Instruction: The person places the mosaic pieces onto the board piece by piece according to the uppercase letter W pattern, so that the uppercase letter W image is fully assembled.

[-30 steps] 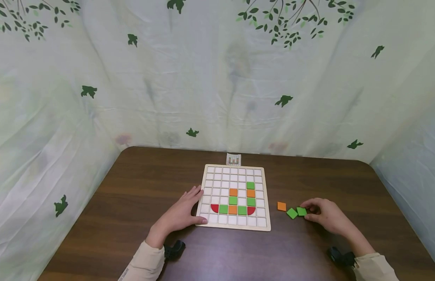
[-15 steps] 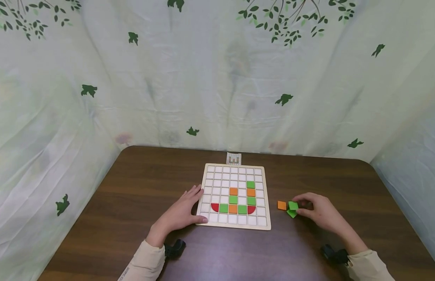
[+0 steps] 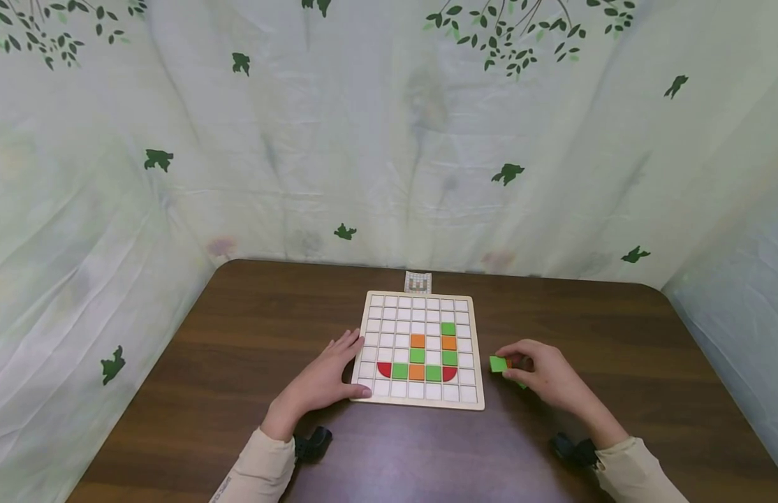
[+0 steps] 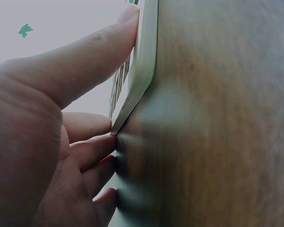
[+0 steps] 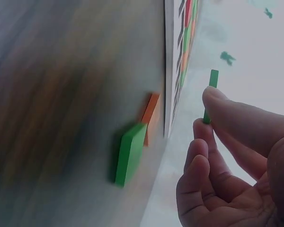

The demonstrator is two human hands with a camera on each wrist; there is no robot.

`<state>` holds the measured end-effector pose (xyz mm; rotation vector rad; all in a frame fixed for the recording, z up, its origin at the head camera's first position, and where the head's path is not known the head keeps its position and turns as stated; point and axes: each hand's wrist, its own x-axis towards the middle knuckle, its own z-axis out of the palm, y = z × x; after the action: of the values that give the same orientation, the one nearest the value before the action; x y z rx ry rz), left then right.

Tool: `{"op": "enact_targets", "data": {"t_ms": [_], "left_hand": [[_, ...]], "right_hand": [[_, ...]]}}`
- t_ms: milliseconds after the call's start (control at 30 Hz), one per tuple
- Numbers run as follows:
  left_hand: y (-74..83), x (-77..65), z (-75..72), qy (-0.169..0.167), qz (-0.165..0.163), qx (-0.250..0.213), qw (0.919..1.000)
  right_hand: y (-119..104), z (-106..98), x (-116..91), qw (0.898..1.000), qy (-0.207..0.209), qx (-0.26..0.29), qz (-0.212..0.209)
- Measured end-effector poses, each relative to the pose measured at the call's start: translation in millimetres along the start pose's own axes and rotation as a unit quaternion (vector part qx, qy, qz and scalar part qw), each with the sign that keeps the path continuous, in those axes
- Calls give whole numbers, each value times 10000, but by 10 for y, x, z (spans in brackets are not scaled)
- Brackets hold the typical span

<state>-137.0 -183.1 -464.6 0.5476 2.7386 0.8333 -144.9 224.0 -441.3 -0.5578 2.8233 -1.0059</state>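
A pale wooden grid board [image 3: 420, 404] lies on the table, with several orange, green and red tiles set in its cells. My left hand [image 3: 326, 374] rests at its left side. In the left wrist view the thumb lies over the board's edge [image 4: 146, 52], with fingertips touching its side. My right hand [image 3: 548, 374] pinches a green square tile [image 3: 498, 364] between thumb and fingers, raised off the table just right of the board. Beneath it in the right wrist view, a loose green tile [image 5: 131, 153] and an orange tile [image 5: 153, 113] lie touching or nearly so; the hand mostly hides them from the head view.
A small printed card [image 3: 417, 282] lies against the board's far edge. The brown wooden table [image 3: 263, 314] extends to both sides. Behind it hangs a pale curtain [image 3: 364, 140] with leaf patterns.
My right hand has picked the green tile up from the table and carried it left, over the other loose tiles, toward the board. The left hand stays in place.
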Motion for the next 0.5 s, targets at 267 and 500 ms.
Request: {"op": "enact_targets", "data": {"t_ms": [267, 500], "left_hand": [[12, -4, -8, -9, 19, -25, 10000], [28, -5, -18, -31, -18, -46, 10000]], "right_hand": [[-131, 157, 100, 9997, -55, 62, -215], [-257, 295, 194, 9987, -78, 214, -465]]}}
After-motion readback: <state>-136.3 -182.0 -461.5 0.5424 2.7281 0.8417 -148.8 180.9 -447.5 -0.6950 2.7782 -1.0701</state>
